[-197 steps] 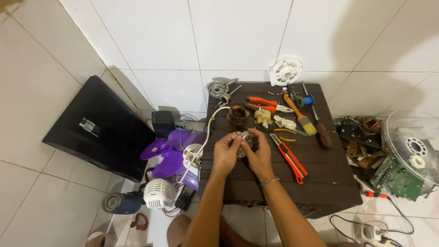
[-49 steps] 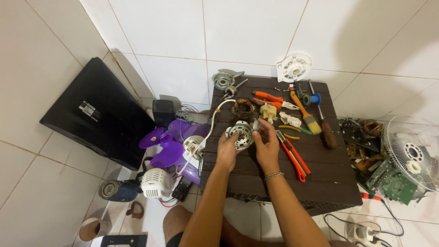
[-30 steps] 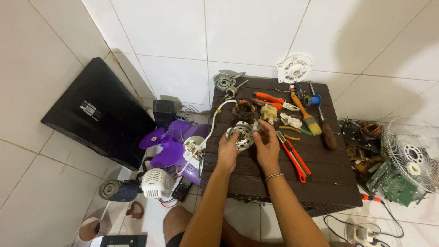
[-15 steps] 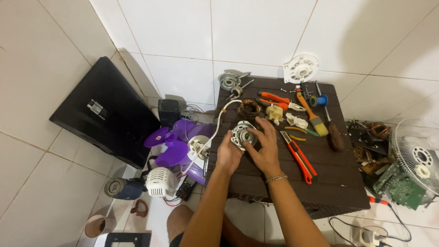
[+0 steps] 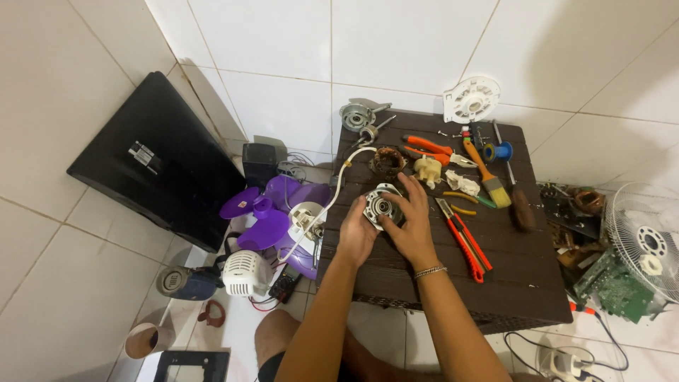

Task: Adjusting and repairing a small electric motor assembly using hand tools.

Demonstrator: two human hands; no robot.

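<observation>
Your fingers (image 5: 409,189) are wrapping around a small fan motor (image 5: 382,206), both hands clenched on it together: your left hand (image 5: 356,237) is cupping it from the left and below, and your right hand (image 5: 409,225) is covering its right side, fingers curling over the top edge. The motor is sitting between your palms, just above the dark surface (image 5: 516,283), near its left-middle. Its round face with the centre bearing is tilting up toward you, so its shaft axis is running roughly from the surface up to your head. Both hands are equally close; neither needs to reach.

A white cable (image 5: 332,194) is trailing from beside the motor off the left edge toward the purple fan parts (image 5: 272,212) on the floor. Just beyond your fingertips, a copper winding (image 5: 387,161) and a cream part (image 5: 427,170) are lying. To your right, red-handled pliers (image 5: 463,240) are resting lengthwise, pointing away from you, with a brush (image 5: 488,177) farther back.
</observation>
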